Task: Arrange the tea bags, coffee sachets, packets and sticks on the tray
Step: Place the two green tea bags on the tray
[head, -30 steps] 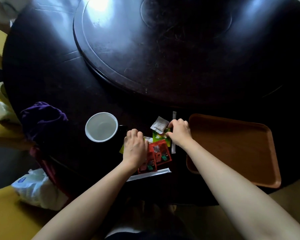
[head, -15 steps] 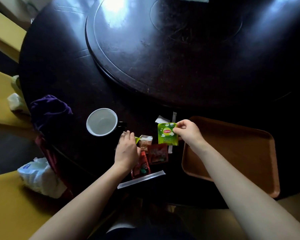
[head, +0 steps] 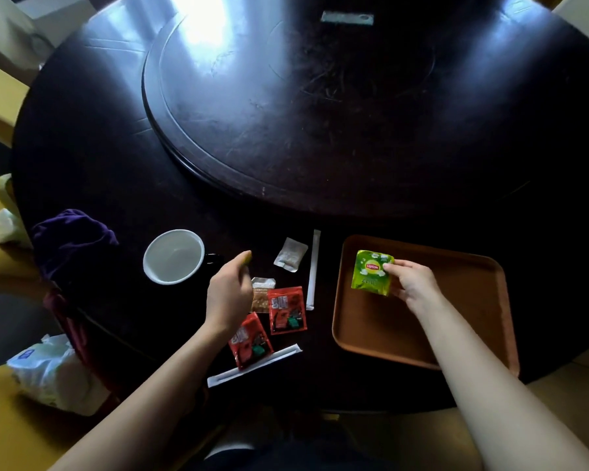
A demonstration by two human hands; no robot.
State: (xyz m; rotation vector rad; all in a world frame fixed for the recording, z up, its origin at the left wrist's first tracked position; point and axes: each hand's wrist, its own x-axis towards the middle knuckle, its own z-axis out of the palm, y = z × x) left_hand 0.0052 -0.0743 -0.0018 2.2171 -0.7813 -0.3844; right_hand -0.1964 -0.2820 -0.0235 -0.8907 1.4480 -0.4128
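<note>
My right hand (head: 413, 285) pinches a green Lipton tea bag (head: 371, 272) over the upper left of the brown tray (head: 456, 331). My left hand (head: 230, 294) hovers over the loose pile and seems to hold a second green packet (head: 247, 258), of which only a corner shows. On the table lie two red sachets (head: 287, 309) (head: 250, 339), a brown packet (head: 261, 294), a white packet (head: 290, 254) and two white sticks (head: 313, 268) (head: 254, 365).
A white-lined mug (head: 173, 255) stands left of the pile. A purple cloth (head: 70, 243) lies at the table's left edge. A large lazy Susan (head: 303, 107) fills the table's middle. A white plastic bag (head: 51, 372) sits on the yellow seat.
My right hand carried the green Lipton tea bag from above the pile rightward over the tray. My left hand rose slightly off the packets.
</note>
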